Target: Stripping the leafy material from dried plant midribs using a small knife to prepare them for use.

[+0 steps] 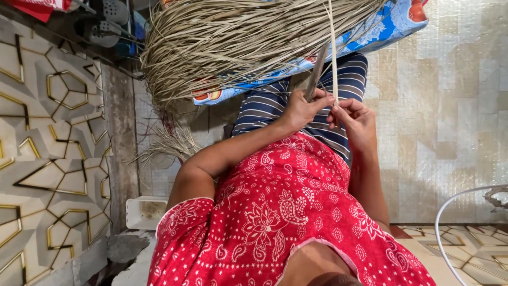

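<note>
A person's left hand (pixel 300 108) grips a dark flat blade (pixel 316 71); the right hand (pixel 353 117) pinches a pale stiff reed strip (pixel 333 47), beside a bundle of dry fibres (pixel 233 39) on blue patterned cloth (pixel 389 24).

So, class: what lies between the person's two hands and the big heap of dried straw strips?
In the head view, a dark blade and one pale strip span from the left hand and right hand to the heap, over striped cloth.
</note>
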